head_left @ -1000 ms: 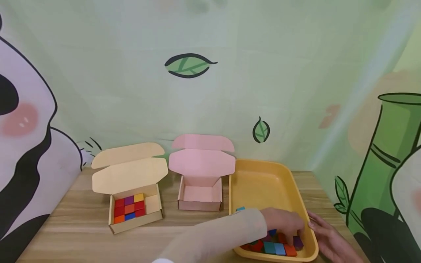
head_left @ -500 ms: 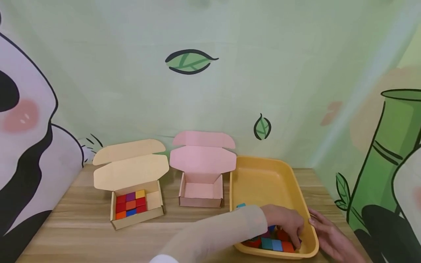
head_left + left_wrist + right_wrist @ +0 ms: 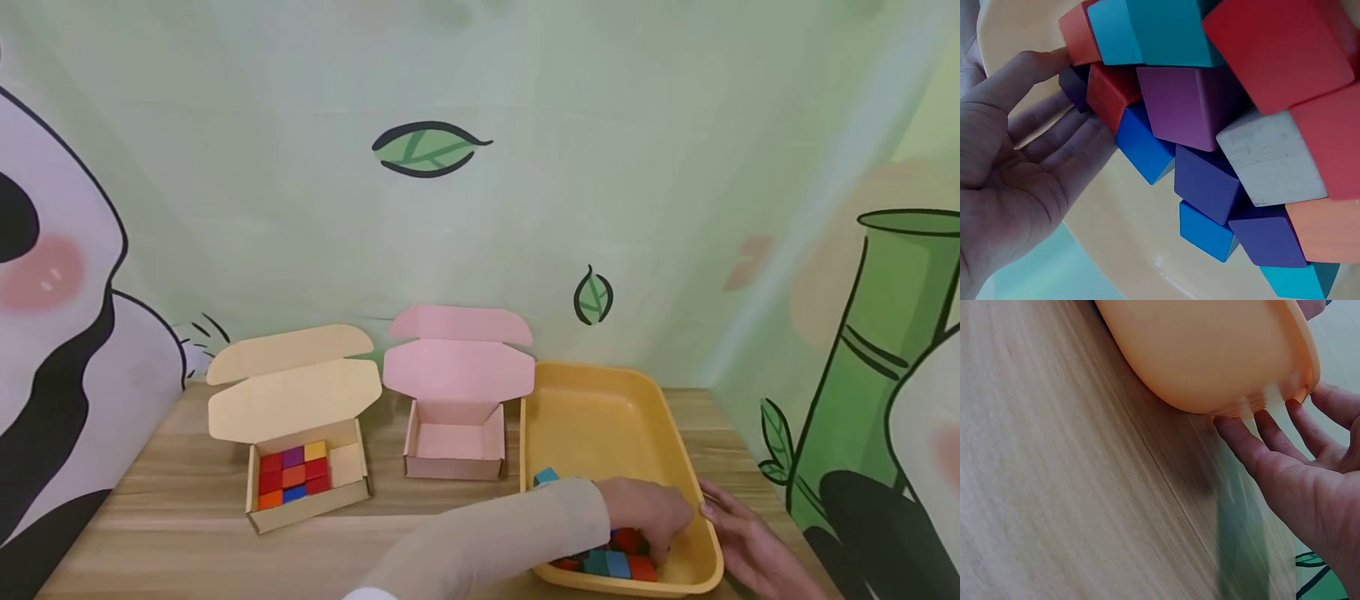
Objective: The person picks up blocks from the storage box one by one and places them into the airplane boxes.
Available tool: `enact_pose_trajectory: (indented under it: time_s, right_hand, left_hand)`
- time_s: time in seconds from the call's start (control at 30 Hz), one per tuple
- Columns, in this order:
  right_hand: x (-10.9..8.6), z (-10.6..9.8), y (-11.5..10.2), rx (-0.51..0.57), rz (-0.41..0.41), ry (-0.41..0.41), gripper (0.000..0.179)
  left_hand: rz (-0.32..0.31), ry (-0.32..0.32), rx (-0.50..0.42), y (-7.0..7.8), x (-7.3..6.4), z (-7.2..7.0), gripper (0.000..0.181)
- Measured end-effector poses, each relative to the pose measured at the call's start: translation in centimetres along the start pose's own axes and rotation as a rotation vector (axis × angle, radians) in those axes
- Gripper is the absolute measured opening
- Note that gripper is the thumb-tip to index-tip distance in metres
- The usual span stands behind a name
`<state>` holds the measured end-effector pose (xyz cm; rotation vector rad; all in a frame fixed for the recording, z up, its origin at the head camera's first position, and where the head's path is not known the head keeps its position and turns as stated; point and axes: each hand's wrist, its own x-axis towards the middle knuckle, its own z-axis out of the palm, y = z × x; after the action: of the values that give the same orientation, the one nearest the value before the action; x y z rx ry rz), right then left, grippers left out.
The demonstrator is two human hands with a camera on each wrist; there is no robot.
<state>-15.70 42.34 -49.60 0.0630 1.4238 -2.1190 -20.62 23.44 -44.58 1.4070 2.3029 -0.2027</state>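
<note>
My left hand (image 3: 648, 507) reaches into the yellow plastic tray (image 3: 592, 417) among coloured wooden cubes. In the left wrist view its thumb touches an orange cube (image 3: 1079, 39). Its outstretched fingers (image 3: 1075, 150) lie against a dark purple cube (image 3: 1074, 86) and a red cube (image 3: 1110, 95). Blue, purple, teal, red and grey cubes crowd beside them. Outside the tray, my right hand (image 3: 1310, 472) rests spread fingertips against the wall (image 3: 1235, 369) at its right side. The left forearm hides part of the cubes in the head view.
A tan cardboard box (image 3: 311, 502) with its lid raised stands at the left, holding several coloured cubes in rows. Between it and the tray is an open pink box (image 3: 453, 468). A wooden table (image 3: 187, 475) carries everything, with a printed curtain (image 3: 300, 208) behind.
The front row of teal, blue and orange cubes has slid left in the tray, with my left hand moving along at its right end. My right hand stays at the tray's side.
</note>
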Motion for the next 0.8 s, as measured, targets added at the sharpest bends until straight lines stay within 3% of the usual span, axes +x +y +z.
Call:
enact_pose_trajectory:
  time_s: [0.17, 0.37, 0.67, 0.8]
  right_hand:
    - [-0.1, 0.0, -0.1, 0.002, 0.002, -0.008, 0.072]
    - [-0.1, -0.1, -0.1, 0.008, 0.011, 0.010, 0.072]
    - [0.2, 0.0, 0.0, -0.034, 0.022, 0.042, 0.079]
    - [0.2, 0.0, -0.1, -0.058, 0.024, 0.072, 0.080]
  left_hand:
    - [0.068, 0.005, 0.045, -0.2, 0.1, -0.2, 0.010]
    - [0.143, 0.065, 0.097, -0.6, 0.4, -0.6, 0.012]
    - [0.079, 0.093, -0.020, -1.6, -1.2, -2.6, 0.012]
    - [0.060, 0.143, 0.012, -2.6, -2.7, -3.7, 0.010]
